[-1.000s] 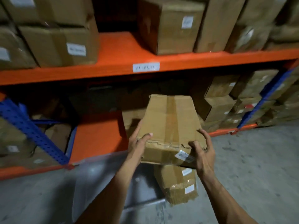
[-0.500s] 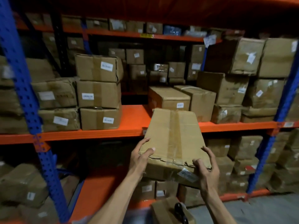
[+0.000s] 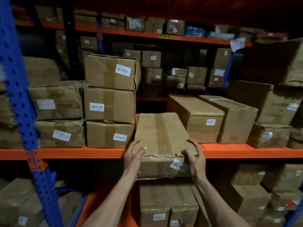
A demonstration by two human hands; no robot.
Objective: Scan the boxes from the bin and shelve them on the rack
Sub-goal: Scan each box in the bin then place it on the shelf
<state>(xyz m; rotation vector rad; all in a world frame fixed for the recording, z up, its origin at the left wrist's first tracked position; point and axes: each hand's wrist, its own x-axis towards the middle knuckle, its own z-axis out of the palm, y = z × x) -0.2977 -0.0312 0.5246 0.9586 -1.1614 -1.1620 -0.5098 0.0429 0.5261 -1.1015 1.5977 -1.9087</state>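
A long taped cardboard box (image 3: 161, 138) with a white barcode label on its near end is held by both hands at its near corners. My left hand (image 3: 133, 157) grips the left corner, thumb on top. My right hand (image 3: 193, 158) grips the right corner the same way. The box's far end lies over the orange middle shelf (image 3: 82, 152) of the rack, in the gap between a stack of three boxes (image 3: 109, 102) on the left and a long box (image 3: 195, 117) on the right. Its near end overhangs the shelf's front beam.
A blue perforated upright (image 3: 21, 102) stands at the left. Labelled cardboard boxes fill the shelves above, behind and below. More boxes (image 3: 168, 205) sit on the lower orange shelf right under my arms. A second blue upright (image 3: 228, 68) stands farther back on the right.
The view rose from the lower shelf and floor to the middle shelf. Both hands carried the box up and forward, so its far end is now over the middle shelf in the gap.
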